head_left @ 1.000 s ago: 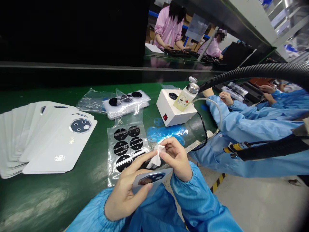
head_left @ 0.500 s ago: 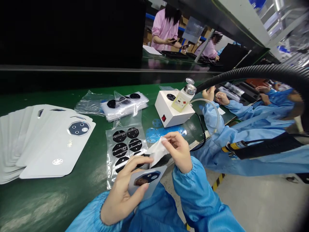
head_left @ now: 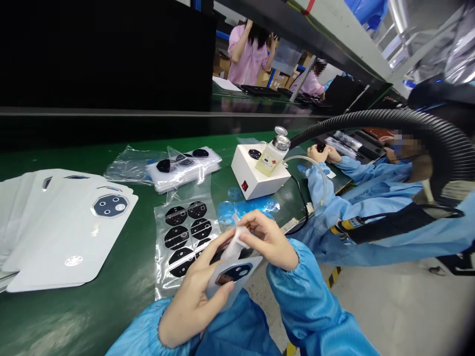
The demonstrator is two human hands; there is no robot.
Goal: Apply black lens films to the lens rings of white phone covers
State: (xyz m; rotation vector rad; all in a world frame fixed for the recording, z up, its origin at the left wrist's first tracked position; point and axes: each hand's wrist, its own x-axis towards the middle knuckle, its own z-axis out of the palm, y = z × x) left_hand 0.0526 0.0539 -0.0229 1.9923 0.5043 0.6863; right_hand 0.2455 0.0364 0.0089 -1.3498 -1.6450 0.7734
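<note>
And here's the left hand (head_left: 193, 306), closed firmly on a white phone back cover (head_left: 249, 267), thumb across its face, at the lower right corner of the plastic sheet of black lens pieces (head_left: 181, 242); the right hand (head_left: 269, 240) takes a narrow pinch on a white wipe (head_left: 233, 249), its lower end just above the cover's dark camera window (head_left: 234, 273), right beside that sheet

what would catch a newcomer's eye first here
The hands at bottom centre come first: the left hand grips a white phone back cover, while the right hand holds a white wipe just above it. To their left lies a fan of matching covers; ahead, a bottle stands on a white box.
</note>
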